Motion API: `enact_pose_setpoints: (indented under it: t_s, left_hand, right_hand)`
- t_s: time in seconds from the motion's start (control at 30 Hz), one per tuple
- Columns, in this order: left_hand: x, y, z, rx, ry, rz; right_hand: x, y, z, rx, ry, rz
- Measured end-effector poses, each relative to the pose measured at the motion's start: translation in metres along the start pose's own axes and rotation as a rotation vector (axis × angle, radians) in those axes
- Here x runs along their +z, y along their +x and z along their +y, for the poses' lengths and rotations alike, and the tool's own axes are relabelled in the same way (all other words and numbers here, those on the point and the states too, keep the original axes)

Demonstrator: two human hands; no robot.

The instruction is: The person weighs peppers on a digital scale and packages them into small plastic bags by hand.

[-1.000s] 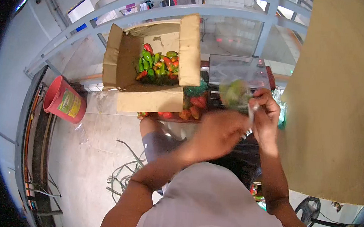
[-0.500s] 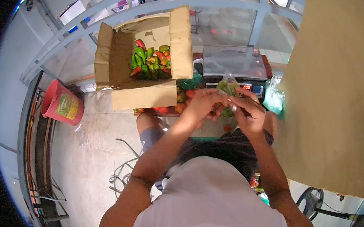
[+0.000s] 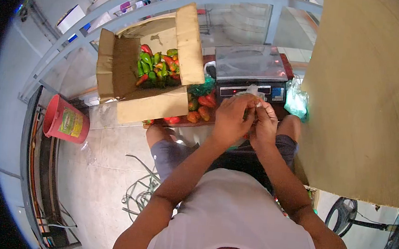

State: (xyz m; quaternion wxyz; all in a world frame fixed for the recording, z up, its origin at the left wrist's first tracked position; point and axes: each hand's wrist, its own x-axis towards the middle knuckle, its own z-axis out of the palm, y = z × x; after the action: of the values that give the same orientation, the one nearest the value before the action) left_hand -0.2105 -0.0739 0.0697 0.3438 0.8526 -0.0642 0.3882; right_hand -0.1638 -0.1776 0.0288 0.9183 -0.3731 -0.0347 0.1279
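With the fingertips of left hand [image 3: 233,120] and right hand [image 3: 265,126], pinches a plastic bag [image 3: 253,89], right at the scale [image 3: 248,63]!

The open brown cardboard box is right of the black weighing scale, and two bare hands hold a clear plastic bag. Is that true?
Not quite: the head view shows the open brown cardboard box left of the black weighing scale, not right. The bare left hand and bare right hand do hold a clear plastic bag.
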Motion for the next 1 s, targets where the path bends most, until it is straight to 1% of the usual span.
enact_pose_setpoints:
  t_s: [0.07, 0.1, 0.17, 0.3, 0.4, 0.47, 0.5, 0.57, 0.6, 0.67, 0.77, 0.8, 0.87, 0.9, 0.97, 1.0]
  left_hand:
    - [0.0, -0.001, -0.001, -0.024, -0.021, -0.019]
    - [-0.001, 0.001, 0.003, 0.016, -0.023, 0.021]
    - [-0.004, 0.004, 0.017, 0.093, -0.036, 0.094]
    - [0.001, 0.003, 0.013, 0.099, -0.042, 0.024]
    - [-0.003, 0.004, 0.014, 0.082, 0.032, -0.048]
    - [-0.002, 0.008, 0.013, 0.083, 0.099, -0.115]
    - [0.0, 0.009, 0.011, 0.088, 0.081, -0.156]
    - [0.005, 0.011, 0.001, 0.102, 0.047, -0.231]
    - [0.008, 0.009, -0.005, 0.078, 0.015, -0.232]
    - [0.012, 0.006, -0.015, 0.032, -0.057, -0.245]
    - [0.003, 0.01, -0.001, -0.3, -0.37, -0.303]
    - [0.004, 0.006, 0.0, -0.145, -0.279, -0.279]
    - [0.01, -0.006, 0.005, 0.162, -0.11, -0.222]
    - [0.012, -0.011, 0.008, 0.109, -0.133, -0.234]
    - [0.01, -0.021, 0.008, -0.004, -0.174, -0.264]
    - [0.017, -0.024, -0.008, -0.235, -0.338, -0.272]
  right_hand:
    - [-0.002, -0.003, -0.006, 0.029, -0.042, -0.037]
    - [-0.002, -0.002, -0.01, 0.038, -0.06, -0.055]
    - [-0.008, -0.001, -0.012, 0.09, 0.063, -0.04]
    - [-0.005, -0.006, -0.016, 0.191, 0.195, 0.01]
    - [0.003, -0.011, -0.016, 0.185, 0.208, -0.018]
    - [0.003, -0.011, -0.012, 0.191, 0.161, 0.052]
    - [0.003, -0.01, -0.011, 0.191, 0.136, 0.085]
    - [-0.012, -0.01, -0.003, 0.129, 0.012, 0.034]
    - [-0.015, -0.01, -0.006, 0.097, -0.05, 0.011]
    - [-0.027, -0.01, -0.022, 0.202, -0.16, -0.108]
    - [-0.032, -0.01, -0.059, 0.423, -0.289, -0.212]
    - [-0.033, -0.008, -0.067, 0.503, -0.326, -0.237]
    - [-0.047, -0.007, -0.057, 0.204, -0.521, -0.335]
    - [-0.047, -0.009, -0.055, 0.055, -0.618, -0.379]
    - [-0.046, -0.016, -0.058, -0.163, -0.789, -0.432]
    - [-0.041, -0.022, -0.06, -0.28, -0.901, -0.454]
